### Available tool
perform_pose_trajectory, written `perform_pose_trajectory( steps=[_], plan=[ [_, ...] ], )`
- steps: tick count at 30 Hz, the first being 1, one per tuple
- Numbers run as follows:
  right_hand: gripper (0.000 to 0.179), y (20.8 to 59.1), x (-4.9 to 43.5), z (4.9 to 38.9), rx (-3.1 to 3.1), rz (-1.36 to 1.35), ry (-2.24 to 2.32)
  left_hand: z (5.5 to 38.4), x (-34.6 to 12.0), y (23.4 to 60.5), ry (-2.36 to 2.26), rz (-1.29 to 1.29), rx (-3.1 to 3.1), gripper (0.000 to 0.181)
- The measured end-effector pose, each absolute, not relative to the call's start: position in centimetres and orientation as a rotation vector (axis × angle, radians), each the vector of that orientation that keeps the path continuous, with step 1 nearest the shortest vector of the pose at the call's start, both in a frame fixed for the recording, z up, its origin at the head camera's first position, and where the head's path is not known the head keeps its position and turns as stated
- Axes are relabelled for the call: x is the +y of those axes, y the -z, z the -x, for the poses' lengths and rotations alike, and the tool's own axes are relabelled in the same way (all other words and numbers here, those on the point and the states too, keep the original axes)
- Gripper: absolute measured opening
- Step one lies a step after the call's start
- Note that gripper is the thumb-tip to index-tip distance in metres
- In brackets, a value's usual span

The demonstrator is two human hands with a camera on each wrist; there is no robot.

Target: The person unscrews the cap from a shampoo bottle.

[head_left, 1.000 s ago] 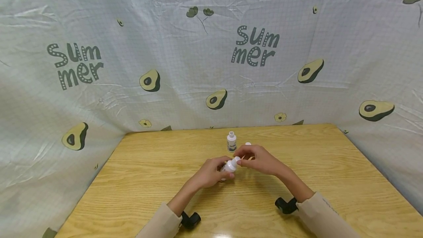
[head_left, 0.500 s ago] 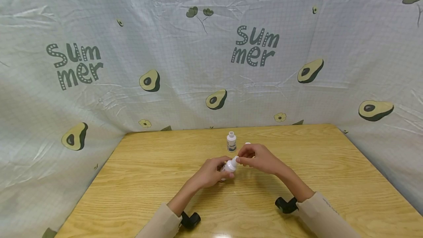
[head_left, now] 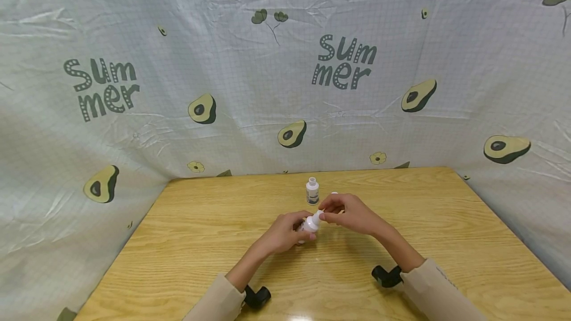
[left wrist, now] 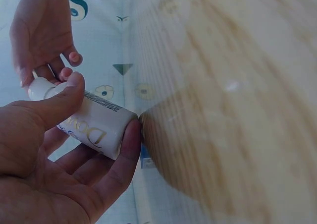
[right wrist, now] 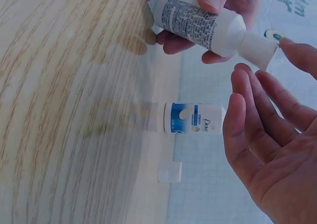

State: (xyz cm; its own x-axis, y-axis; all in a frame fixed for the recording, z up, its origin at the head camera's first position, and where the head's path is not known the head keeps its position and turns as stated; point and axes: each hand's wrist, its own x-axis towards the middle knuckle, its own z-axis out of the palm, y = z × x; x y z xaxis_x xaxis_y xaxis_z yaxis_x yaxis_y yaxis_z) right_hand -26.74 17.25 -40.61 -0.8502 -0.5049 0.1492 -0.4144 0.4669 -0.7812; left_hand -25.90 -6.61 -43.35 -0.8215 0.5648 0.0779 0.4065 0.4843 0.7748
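Observation:
My left hand (head_left: 285, 232) grips a small white bottle (right wrist: 195, 23), tilted with its capped end toward my right hand. Gold Dove lettering marks the bottle's side in the left wrist view, where its base comes close to the table. At the bottle's top, my right hand (head_left: 350, 214) pinches the white cap (right wrist: 258, 50) between thumb and fingertips. Behind the hands stands a second white Dove bottle (head_left: 313, 193), upright with a bare threaded neck. Beside it on the table sits a loose white cap (right wrist: 170, 172), mostly hidden behind my right hand in the head view.
The wood-grain table (head_left: 200, 241) runs back to a hanging white cloth (head_left: 250, 88) printed with avocados and lettering. Black camera mounts (head_left: 257, 297) are strapped at both wrists, below the beige sleeves (head_left: 218, 298).
My right hand's fingers have drawn closer together around the cap, covering more of it, and have risen slightly. The left hand and the held bottle have stayed in place.

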Motion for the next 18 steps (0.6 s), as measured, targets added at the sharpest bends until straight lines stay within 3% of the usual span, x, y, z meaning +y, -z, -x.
perform_pose_trajectory(
  steps=[10,18],
  plan=[
    [0.018,40.68,17.33,26.74,2.571,0.891,1.345,26.06,-6.63,43.49,-1.243,-0.846,2.551,0.03],
    [0.03,40.68,17.41,26.81,2.577,0.899,1.331,26.05,-6.66,43.5,-1.252,-0.842,2.538,0.03]
  ],
)
